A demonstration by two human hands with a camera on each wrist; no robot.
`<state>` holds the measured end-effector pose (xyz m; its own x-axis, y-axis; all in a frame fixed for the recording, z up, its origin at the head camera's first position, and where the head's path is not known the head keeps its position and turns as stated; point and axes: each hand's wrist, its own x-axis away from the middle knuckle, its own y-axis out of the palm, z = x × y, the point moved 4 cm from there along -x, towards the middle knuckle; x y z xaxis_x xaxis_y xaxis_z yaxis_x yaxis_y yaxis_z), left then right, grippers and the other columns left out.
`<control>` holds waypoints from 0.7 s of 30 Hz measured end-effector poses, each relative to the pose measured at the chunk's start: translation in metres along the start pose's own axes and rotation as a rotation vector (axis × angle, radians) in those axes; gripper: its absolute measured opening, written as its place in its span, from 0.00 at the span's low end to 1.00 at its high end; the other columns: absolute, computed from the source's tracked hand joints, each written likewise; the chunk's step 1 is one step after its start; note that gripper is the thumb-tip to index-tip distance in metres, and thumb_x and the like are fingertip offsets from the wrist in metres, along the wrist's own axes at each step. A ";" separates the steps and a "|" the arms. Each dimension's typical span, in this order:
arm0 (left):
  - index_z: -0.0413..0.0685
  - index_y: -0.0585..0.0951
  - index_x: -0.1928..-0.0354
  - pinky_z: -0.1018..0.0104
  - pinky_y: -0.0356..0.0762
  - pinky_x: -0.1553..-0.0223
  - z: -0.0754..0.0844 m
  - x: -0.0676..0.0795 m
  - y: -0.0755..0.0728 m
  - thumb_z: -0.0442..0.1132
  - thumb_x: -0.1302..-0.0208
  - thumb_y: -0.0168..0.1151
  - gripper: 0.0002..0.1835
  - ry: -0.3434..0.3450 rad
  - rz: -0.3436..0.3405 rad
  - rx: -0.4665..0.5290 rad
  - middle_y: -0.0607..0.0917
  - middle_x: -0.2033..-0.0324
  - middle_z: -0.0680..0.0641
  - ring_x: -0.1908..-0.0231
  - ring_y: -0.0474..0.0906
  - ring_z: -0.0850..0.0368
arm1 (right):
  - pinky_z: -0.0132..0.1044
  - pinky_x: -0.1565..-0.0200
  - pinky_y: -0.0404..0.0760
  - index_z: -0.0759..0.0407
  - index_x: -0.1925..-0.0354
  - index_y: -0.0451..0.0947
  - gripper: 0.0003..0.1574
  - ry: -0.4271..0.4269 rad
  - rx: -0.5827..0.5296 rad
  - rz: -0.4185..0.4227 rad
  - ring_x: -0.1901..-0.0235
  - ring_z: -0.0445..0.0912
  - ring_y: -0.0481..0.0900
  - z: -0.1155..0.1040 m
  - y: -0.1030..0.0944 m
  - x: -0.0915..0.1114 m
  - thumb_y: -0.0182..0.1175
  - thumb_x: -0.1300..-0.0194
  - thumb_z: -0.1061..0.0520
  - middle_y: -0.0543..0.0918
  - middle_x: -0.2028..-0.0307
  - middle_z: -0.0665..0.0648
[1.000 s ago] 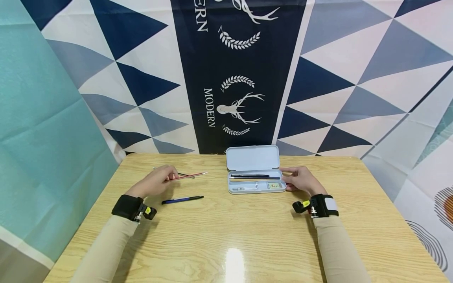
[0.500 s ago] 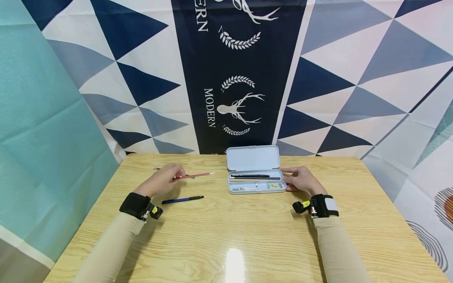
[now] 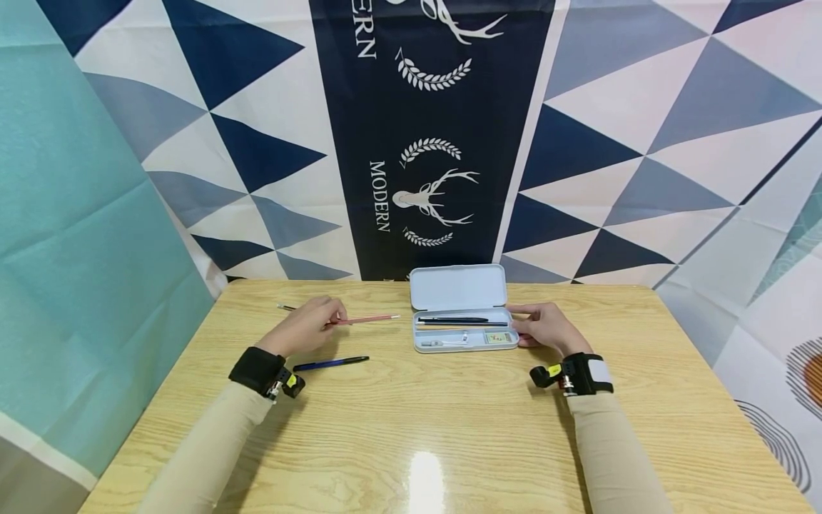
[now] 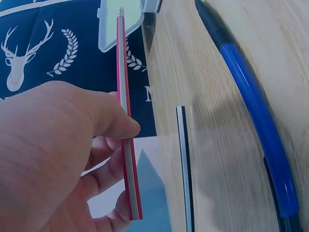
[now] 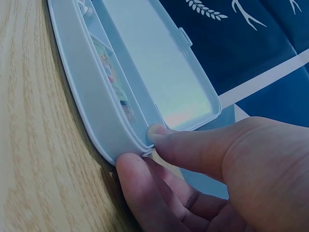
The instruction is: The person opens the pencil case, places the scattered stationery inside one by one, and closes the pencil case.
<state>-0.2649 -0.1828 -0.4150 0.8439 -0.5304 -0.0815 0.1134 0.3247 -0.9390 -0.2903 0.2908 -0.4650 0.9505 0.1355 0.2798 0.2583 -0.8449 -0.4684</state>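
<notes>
My left hand [image 3: 308,327] pinches a red pencil with a pale stripe [image 4: 124,82] between thumb and fingers. Its white end points right, toward the pencil case, and it is held above the table. An open light-blue pencil case [image 3: 459,287] stands at the back, lid raised. My right hand [image 3: 546,328] grips the case's right end, thumb [image 5: 166,137] on the rim and fingers against the outer side. Inside lie a black pen [image 3: 454,319], a dark pencil, a yellowish stick, a small whitish item and a patterned rectangular piece [image 3: 497,337].
A blue pen with black ends [image 3: 330,363] lies on the table in front of my left hand. Behind that hand, a dark striped pencil [image 4: 184,164] lies partly hidden in the head view. A patterned cloth [image 3: 424,143] hangs just behind the table's back edge.
My left hand has moved right with the red pencil, bringing its white end closer to the case. My right hand and the case have stayed put.
</notes>
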 end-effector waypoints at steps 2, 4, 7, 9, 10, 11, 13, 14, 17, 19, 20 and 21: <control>0.44 0.84 0.47 0.57 0.75 0.52 0.003 -0.002 0.001 0.25 0.21 0.62 0.09 -0.007 -0.006 -0.005 0.81 0.58 0.46 0.56 0.73 0.53 | 0.29 0.67 0.88 0.63 0.17 0.70 0.36 0.004 -0.001 0.002 0.73 0.39 0.86 0.000 0.000 0.000 0.64 0.16 0.61 0.85 0.61 0.60; 0.44 0.85 0.47 0.57 0.76 0.51 0.006 -0.004 0.001 0.26 0.20 0.62 0.09 -0.016 -0.014 -0.006 0.82 0.58 0.46 0.56 0.73 0.53 | 0.29 0.67 0.88 0.63 0.17 0.69 0.36 0.004 -0.002 0.001 0.73 0.39 0.86 0.000 0.000 0.000 0.63 0.16 0.61 0.85 0.61 0.61; 0.44 0.85 0.47 0.57 0.77 0.52 0.012 -0.008 0.002 0.26 0.20 0.62 0.09 -0.014 -0.022 -0.002 0.83 0.58 0.46 0.58 0.74 0.54 | 0.29 0.67 0.88 0.63 0.17 0.70 0.36 0.008 -0.004 0.003 0.73 0.39 0.86 0.000 0.000 0.000 0.64 0.16 0.61 0.86 0.60 0.61; 0.44 0.85 0.47 0.58 0.78 0.52 0.015 -0.012 0.002 0.26 0.20 0.61 0.09 -0.009 -0.028 -0.001 0.83 0.58 0.47 0.59 0.74 0.55 | 0.29 0.67 0.88 0.62 0.17 0.70 0.36 0.013 -0.002 0.006 0.73 0.39 0.86 0.000 0.000 0.000 0.64 0.16 0.61 0.85 0.61 0.61; 0.44 0.85 0.47 0.59 0.78 0.52 0.016 -0.013 0.002 0.26 0.20 0.61 0.09 -0.003 -0.027 -0.002 0.83 0.58 0.46 0.59 0.74 0.55 | 0.28 0.67 0.88 0.62 0.17 0.70 0.36 0.013 0.002 0.007 0.73 0.39 0.86 -0.001 0.000 0.000 0.64 0.16 0.61 0.84 0.61 0.60; 0.44 0.85 0.47 0.59 0.78 0.53 0.018 -0.015 0.003 0.26 0.20 0.61 0.09 0.004 -0.026 -0.004 0.83 0.58 0.46 0.60 0.74 0.55 | 0.28 0.67 0.88 0.62 0.17 0.70 0.36 0.014 0.004 0.009 0.73 0.39 0.85 -0.001 0.000 0.000 0.64 0.16 0.61 0.84 0.61 0.60; 0.44 0.85 0.47 0.61 0.76 0.54 0.020 -0.018 0.004 0.25 0.20 0.61 0.09 0.019 -0.026 -0.014 0.83 0.58 0.46 0.60 0.73 0.56 | 0.28 0.67 0.88 0.62 0.17 0.70 0.36 0.014 0.005 0.011 0.74 0.38 0.85 -0.001 0.000 0.001 0.64 0.16 0.61 0.83 0.62 0.59; 0.44 0.85 0.48 0.61 0.76 0.55 0.022 -0.020 0.005 0.25 0.21 0.61 0.10 0.031 -0.024 -0.022 0.83 0.58 0.46 0.61 0.72 0.56 | 0.28 0.67 0.88 0.62 0.17 0.70 0.36 0.013 0.005 0.010 0.74 0.38 0.85 -0.001 0.000 0.001 0.64 0.16 0.61 0.83 0.62 0.59; 0.43 0.85 0.48 0.63 0.74 0.56 0.025 -0.024 0.007 0.24 0.21 0.60 0.10 0.058 -0.022 -0.038 0.83 0.59 0.46 0.61 0.72 0.56 | 0.29 0.67 0.88 0.63 0.17 0.70 0.36 0.008 0.001 0.004 0.74 0.38 0.86 -0.002 0.000 0.001 0.64 0.16 0.61 0.84 0.63 0.59; 0.43 0.84 0.48 0.62 0.74 0.56 0.027 -0.027 0.009 0.24 0.21 0.59 0.10 0.075 -0.021 -0.033 0.83 0.59 0.46 0.61 0.72 0.56 | 0.29 0.67 0.88 0.63 0.17 0.70 0.36 0.014 -0.006 0.004 0.74 0.38 0.86 -0.003 0.001 0.002 0.64 0.16 0.61 0.84 0.62 0.59; 0.43 0.84 0.49 0.62 0.74 0.56 0.028 -0.028 0.010 0.24 0.21 0.59 0.10 0.091 -0.014 -0.026 0.82 0.60 0.47 0.62 0.72 0.56 | 0.29 0.67 0.88 0.62 0.17 0.70 0.36 0.019 -0.008 0.005 0.74 0.38 0.86 -0.003 0.001 0.002 0.64 0.16 0.61 0.84 0.61 0.59; 0.43 0.84 0.49 0.61 0.75 0.56 0.028 -0.030 0.011 0.24 0.21 0.59 0.10 0.091 -0.017 -0.020 0.82 0.60 0.46 0.61 0.72 0.55 | 0.29 0.67 0.88 0.62 0.17 0.70 0.36 0.021 -0.008 0.004 0.74 0.38 0.86 -0.003 0.001 0.002 0.64 0.16 0.61 0.84 0.61 0.59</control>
<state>-0.2742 -0.1416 -0.4138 0.7907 -0.6049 -0.0944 0.1162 0.2997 -0.9469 -0.2888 0.2887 -0.4618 0.9475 0.1218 0.2956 0.2535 -0.8494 -0.4628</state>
